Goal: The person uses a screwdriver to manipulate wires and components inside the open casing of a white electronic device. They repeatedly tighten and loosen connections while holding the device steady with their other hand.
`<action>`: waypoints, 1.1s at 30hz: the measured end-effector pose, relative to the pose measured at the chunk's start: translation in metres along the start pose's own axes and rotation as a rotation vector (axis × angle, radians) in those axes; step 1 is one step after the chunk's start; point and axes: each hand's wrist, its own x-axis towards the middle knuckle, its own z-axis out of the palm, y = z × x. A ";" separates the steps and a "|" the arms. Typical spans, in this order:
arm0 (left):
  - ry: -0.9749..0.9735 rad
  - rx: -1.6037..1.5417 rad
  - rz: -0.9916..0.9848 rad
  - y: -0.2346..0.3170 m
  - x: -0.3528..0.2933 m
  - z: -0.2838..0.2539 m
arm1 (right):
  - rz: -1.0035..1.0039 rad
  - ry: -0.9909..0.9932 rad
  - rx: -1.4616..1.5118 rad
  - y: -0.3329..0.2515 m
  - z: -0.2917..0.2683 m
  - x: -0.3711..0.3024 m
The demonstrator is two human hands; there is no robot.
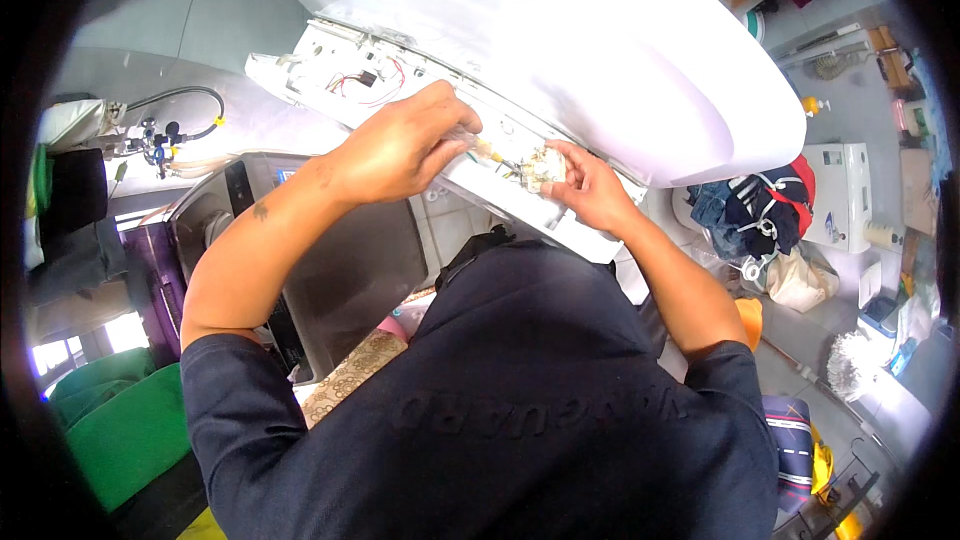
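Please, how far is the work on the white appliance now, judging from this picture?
Looks done: the white appliance is tipped and its wiring compartment lies open, red wires showing. In hand: the left hand and right hand both work at a small wire connector. Left: the compartment is not yet closed, so probably mid-job.

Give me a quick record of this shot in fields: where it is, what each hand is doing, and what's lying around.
setting: cluttered workshop seen from above
main item: white appliance housing, its opened panel showing red wires
left hand: on the panel, fingers pinching a small part
right hand: holding a pale wad at the panel edge
nearby: grey machine, green seat, heap of clothes
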 end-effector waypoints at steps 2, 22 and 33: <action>-0.005 0.002 -0.050 -0.001 -0.004 0.001 | 0.001 0.001 -0.035 -0.005 0.000 -0.001; -0.266 0.082 -0.509 0.029 0.018 -0.021 | 0.018 0.020 -0.012 -0.010 -0.002 -0.004; -0.152 0.087 -0.435 0.023 0.016 -0.013 | 0.016 0.005 0.021 -0.017 -0.003 -0.006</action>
